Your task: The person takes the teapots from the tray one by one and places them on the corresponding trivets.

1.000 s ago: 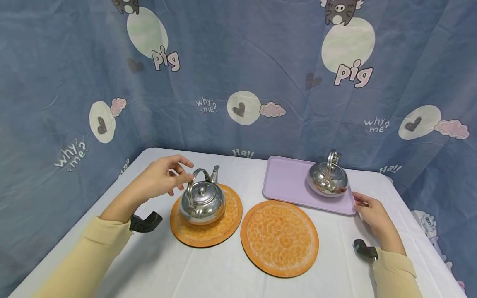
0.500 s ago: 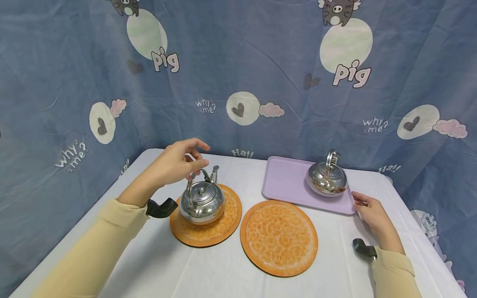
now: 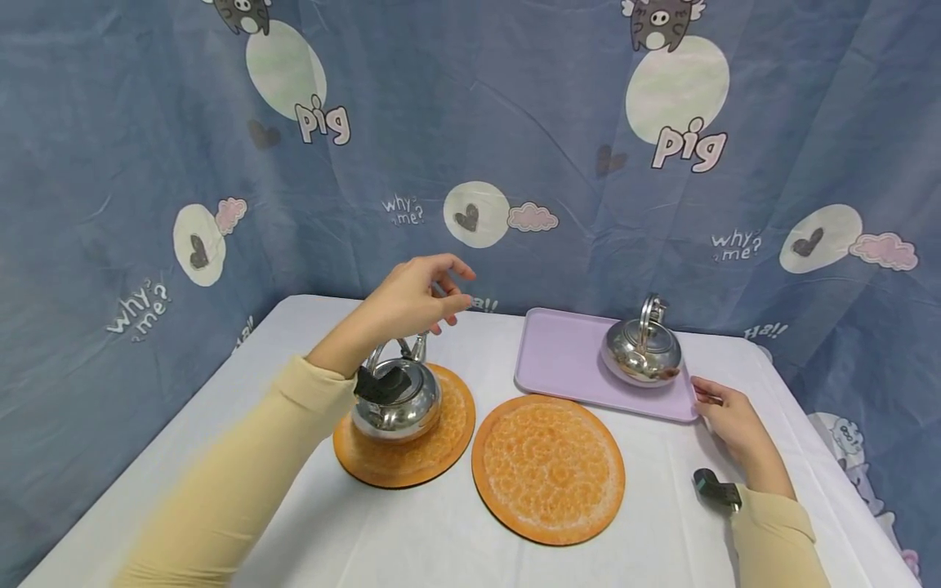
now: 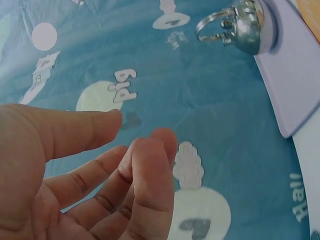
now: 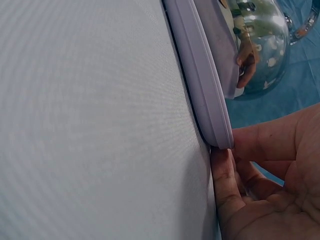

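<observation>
My left hand (image 3: 421,299) hangs in the air above and beyond a steel kettle (image 3: 412,418), holding nothing, its fingers loosely bent. That kettle stands on an orange round mat (image 3: 459,412), partly hidden by my forearm and wrist camera. A second steel kettle (image 3: 642,356) stands at the right end of a lilac tray (image 3: 559,355). My right hand (image 3: 735,418) is at the tray's near right corner. In the right wrist view, the thumb (image 5: 265,142) and the index finger (image 5: 225,180) pinch that corner of the tray.
Another orange round mat (image 3: 548,469) lies in the middle, in front of the tray. A white cloth (image 3: 412,539) covers the table. Behind it hangs a blue printed curtain (image 3: 412,106).
My left hand has moved right and away from me, from beside the left kettle's handle to above and past it. The right hand stays at the tray corner.
</observation>
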Motion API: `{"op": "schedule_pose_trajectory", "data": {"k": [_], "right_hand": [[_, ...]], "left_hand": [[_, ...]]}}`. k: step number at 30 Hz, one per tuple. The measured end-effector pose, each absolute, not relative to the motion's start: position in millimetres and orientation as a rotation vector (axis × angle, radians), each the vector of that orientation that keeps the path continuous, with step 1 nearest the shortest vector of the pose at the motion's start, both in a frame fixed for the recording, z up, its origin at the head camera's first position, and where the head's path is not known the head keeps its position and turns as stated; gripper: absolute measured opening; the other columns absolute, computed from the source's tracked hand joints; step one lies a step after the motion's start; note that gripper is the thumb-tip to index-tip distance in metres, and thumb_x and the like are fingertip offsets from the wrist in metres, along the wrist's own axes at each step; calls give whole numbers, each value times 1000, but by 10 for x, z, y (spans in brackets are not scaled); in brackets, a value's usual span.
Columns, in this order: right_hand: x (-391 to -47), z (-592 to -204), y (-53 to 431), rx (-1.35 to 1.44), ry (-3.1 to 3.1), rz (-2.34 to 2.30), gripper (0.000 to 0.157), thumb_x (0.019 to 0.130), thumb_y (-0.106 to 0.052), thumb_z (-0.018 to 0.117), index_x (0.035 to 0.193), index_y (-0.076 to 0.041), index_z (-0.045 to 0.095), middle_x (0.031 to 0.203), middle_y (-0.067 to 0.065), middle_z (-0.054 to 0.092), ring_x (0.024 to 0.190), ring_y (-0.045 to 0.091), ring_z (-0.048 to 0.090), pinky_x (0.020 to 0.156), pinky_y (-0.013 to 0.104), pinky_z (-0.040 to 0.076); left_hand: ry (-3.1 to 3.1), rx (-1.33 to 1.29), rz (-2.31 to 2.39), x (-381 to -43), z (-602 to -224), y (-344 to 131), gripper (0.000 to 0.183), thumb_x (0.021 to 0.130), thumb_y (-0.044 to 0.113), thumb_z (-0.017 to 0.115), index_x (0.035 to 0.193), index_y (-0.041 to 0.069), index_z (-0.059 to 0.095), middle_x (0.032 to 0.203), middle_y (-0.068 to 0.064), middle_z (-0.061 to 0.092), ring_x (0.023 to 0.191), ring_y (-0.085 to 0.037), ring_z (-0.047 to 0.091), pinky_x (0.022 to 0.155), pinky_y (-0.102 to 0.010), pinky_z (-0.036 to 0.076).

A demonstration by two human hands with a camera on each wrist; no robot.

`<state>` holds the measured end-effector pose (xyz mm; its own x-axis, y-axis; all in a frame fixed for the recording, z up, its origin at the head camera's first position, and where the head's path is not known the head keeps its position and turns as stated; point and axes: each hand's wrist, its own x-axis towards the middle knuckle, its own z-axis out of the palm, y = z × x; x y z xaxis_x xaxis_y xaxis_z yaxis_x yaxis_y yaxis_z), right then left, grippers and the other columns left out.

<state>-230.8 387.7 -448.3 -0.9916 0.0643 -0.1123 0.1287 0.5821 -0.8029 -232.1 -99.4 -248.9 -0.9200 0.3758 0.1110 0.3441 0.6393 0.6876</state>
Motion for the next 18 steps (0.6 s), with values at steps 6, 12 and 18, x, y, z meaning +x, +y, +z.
{"op": "schedule_pose_trajectory", "data": {"k": [6,12,18], "right_hand": [[-2311,-4488,3876,162,2725,-1416,58,106,2,47,160,17,30,157,41,41,135,38,46,79,2,38],[-2308,-4479,3867,169,2708,-1428,59,106,2,45,161,17,29,160,40,39,140,43,43,79,1,37],[-2321,-4486,3874,179,2707,-1434,58,107,3,46,161,17,29,159,41,39,140,42,44,79,1,37]], "left_hand": [[2764,653,1200,-2432,-2478,-724,32,105,21,71,136,14,66,106,-10,75,84,-20,77,69,-34,66],[2739,673,1222,-2545,-2514,-501,31,106,21,70,136,13,67,105,-8,75,85,-20,78,70,-33,67],[2708,678,1245,-2667,-2598,-261,33,107,21,69,139,13,66,108,-8,76,86,-20,79,69,-31,66]]}}
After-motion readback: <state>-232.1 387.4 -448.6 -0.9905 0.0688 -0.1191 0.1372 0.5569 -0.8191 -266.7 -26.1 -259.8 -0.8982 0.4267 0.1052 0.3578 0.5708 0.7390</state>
